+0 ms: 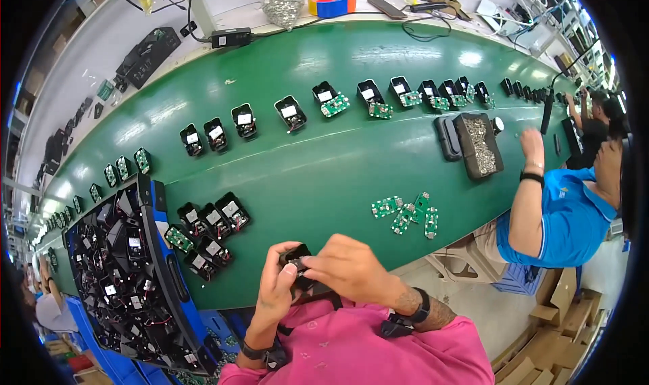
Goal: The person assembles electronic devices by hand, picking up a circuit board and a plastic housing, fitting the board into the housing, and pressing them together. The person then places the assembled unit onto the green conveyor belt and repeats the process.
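Close to my body, at the near edge of the green table, my left hand (274, 287) grips a small black plastic housing (295, 255) between thumb and fingers. My right hand (351, 267) is closed at the housing's opening, its thumb and fingertips pinched together; whatever lies between them is hidden. To the left stands a group of black housings (213, 217) with white labels and wires inside, one with a green circuit board (178, 238) on it. Several loose green circuit boards (404, 217) lie to the right of my hands.
A large bin (177, 277) heaped with black housings stands at left. Rows of housings (291, 113) curve across the table (304, 175), some bearing boards. An open black tray of small metal parts (481, 147) sits at right, near a co-worker in a blue shirt (564, 212).
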A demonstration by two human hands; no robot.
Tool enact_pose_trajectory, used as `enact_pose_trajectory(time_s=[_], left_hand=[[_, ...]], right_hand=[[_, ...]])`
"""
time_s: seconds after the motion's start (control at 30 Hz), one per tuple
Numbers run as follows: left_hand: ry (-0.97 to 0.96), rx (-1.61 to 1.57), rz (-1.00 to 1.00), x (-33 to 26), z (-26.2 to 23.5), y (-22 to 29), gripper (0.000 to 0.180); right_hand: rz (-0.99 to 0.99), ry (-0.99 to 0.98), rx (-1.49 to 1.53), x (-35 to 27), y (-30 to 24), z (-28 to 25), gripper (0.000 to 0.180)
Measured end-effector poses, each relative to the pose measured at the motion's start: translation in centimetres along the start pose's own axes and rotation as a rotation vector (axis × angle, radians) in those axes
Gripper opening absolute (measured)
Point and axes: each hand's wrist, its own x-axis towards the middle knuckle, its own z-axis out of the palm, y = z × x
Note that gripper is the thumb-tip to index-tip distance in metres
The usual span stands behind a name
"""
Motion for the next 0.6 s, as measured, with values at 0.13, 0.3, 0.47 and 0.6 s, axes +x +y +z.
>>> enact_pose_trajectory(time_s=[0.13,0.3,0.47,0.6], left_hand=[[0.136,-0.127,-0.033,-0.1,0.7,0.9,0.042],[0.136,-0.217,-0.073,0.1,0.0,-0.1,0.04],[0.137,-0.26,-0.065,0.0,0.1,-0.1,0.035],[0.116,-0.367,-0.085,-0.1,-0.3,-0.2,0.036]], right_hand=[[0.271,0.066,-0.573,-0.5,1.4,-5.9,0.033],[0.611,-0.124,-1.003,-3.1,2.5,-5.9,0.063],[0.405,-0.282,-0.883,-4.6,-0.7,-1.9,0.081],[0.109,-0.426,-0.694,-6.4,-0.5,-2.3,0.068]])
